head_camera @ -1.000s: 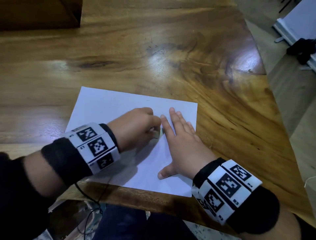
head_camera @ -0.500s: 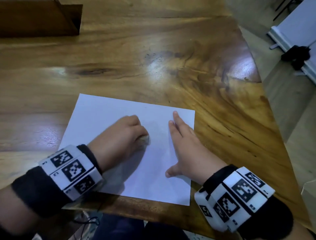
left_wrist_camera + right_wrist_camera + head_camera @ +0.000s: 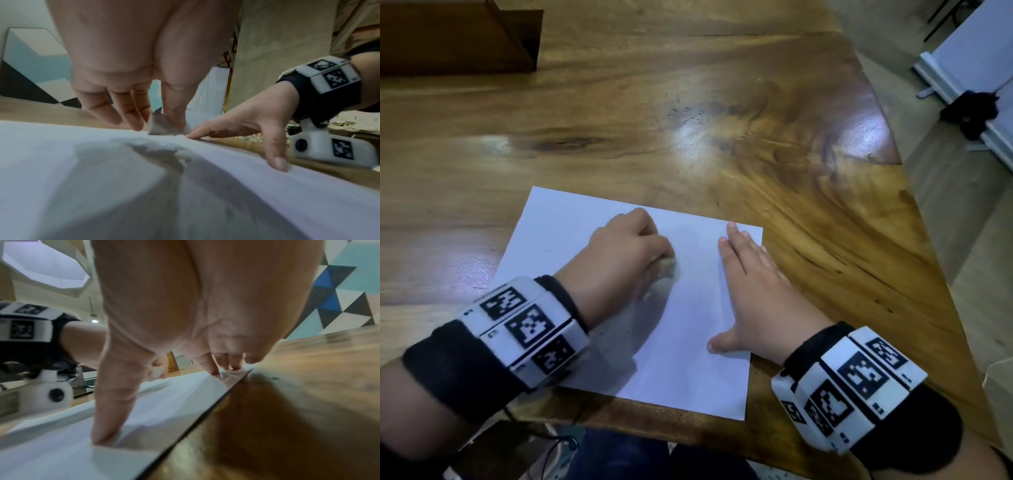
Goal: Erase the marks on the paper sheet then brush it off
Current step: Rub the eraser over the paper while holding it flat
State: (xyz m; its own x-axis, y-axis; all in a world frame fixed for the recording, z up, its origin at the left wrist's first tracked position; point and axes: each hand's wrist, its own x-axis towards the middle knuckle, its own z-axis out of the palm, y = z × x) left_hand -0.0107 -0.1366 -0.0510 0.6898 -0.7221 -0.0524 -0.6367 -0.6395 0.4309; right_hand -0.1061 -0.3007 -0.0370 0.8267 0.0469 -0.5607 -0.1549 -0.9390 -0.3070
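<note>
1. At the upper left of the head view, a dark wooden box (image 3: 458, 34) sits on the wooden table (image 3: 688, 102), well apart from the work and blocking nothing.
2. A white paper sheet (image 3: 571, 226) lies flat in the lower middle of the frame, its near edge close to the table's front edge.
3. The left hand (image 3: 619, 260) rests on the middle of the sheet with its fingers curled, pinching a small pale eraser (image 3: 164, 127) between thumb and fingertips. The eraser's lower face touches the paper.
4. A small pale crumb (image 3: 184, 154) lies on the sheet just in front of the eraser. The marks themselves are too faint to make out.
5. To the right, the right hand (image 3: 750, 294) lies flat with fingers straight and thumb spread, pressing down the sheet's right edge and holding nothing.
6. Risk, as a judgement: a hard stroke toward the unpinned left side could buckle or crease the paper. If the flat hand eases off, the sheet could slide on the glossy wood toward the front edge.
7. At the far right, beyond the table, a white panel (image 3: 976, 61) and a dark object (image 3: 972, 113) sit on the floor, clear of both hands.
</note>
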